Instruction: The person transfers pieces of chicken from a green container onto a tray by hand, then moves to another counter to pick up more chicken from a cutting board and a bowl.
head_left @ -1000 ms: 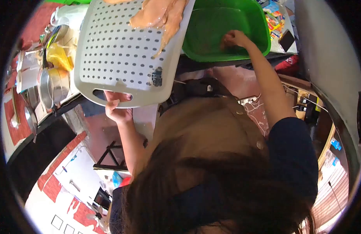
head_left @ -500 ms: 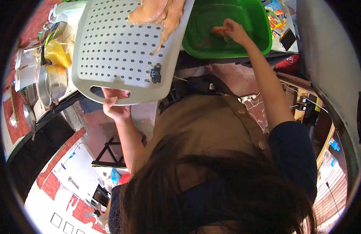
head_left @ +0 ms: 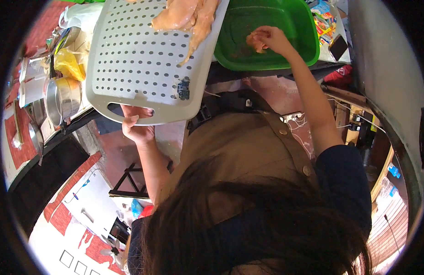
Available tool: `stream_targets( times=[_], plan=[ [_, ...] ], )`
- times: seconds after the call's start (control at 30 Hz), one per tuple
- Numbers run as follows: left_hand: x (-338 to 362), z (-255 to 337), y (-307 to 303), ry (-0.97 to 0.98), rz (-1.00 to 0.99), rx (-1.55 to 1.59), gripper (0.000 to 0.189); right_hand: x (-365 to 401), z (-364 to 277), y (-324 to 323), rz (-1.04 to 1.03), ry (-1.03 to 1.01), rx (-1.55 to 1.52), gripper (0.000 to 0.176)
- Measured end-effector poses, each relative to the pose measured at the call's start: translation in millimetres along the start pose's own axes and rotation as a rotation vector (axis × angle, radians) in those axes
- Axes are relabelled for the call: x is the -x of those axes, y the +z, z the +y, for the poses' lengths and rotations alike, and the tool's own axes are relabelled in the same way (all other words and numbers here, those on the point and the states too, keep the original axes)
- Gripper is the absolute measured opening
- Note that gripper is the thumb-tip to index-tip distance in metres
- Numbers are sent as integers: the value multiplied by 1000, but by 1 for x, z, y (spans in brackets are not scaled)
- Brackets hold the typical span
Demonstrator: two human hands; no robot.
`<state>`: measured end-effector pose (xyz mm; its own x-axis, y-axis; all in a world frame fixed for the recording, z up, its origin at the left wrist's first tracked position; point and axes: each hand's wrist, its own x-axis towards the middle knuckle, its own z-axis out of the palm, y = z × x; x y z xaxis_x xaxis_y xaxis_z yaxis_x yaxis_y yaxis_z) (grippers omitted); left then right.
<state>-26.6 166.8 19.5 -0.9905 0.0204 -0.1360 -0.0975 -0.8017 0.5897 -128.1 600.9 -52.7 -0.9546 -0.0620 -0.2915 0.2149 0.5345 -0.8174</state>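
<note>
My left hand [head_left: 137, 126] is closed around the handle slot of a grey perforated cutting board [head_left: 129, 73], thumb on top. Pale raw chicken pieces [head_left: 186, 20] lie at the board's far right, one thin strip trailing toward me. The board is tilted beside a green plastic basin [head_left: 294, 50]. Inside the basin, my right hand [head_left: 271, 39] pinches a small piece of raw meat [head_left: 257, 44] above the basin's floor. Some wet, reddish residue shows below it.
A steel pot [head_left: 64, 98] and a yellow plastic bag [head_left: 70, 64] stand left of the board. A dark phone [head_left: 338, 47] and colourful packets [head_left: 324, 20] lie right of the basin. A power strip [head_left: 292, 117] with cables is below the table.
My right hand has turned and shifted slightly left in the basin, and the meat piece now hangs lower from its fingers. The left hand and the board have barely moved.
</note>
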Motion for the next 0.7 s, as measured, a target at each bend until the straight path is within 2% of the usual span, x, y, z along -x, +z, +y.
stream_targets(
  times=[0.03,0.13,0.23,0.33,0.37,0.43,0.53,0.63,0.7],
  plan=[
    [0,0,1,-8,-13,-24,74,3,-6,0,-40,31,-108,33],
    [0,2,0,-20,-47,-81,70,-1,18,1,13,113,-169,25],
    [2,0,2,-9,-12,-79,70,-15,96,-2,164,61,386,29],
    [0,2,-10,-36,-140,-65,71,-12,112,-2,284,65,644,36],
    [1,1,-7,-22,-60,-78,71,-17,117,-3,228,40,621,35],
    [3,0,-2,-14,-41,-84,71,-21,117,4,104,2,566,33],
    [2,0,1,-7,-37,-87,72,-16,98,17,213,4,833,36],
    [1,0,-6,-22,-94,-77,73,-30,95,25,-16,122,670,31],
    [1,2,-6,-29,-91,-91,73,-33,86,33,-78,97,815,33]
  ],
)
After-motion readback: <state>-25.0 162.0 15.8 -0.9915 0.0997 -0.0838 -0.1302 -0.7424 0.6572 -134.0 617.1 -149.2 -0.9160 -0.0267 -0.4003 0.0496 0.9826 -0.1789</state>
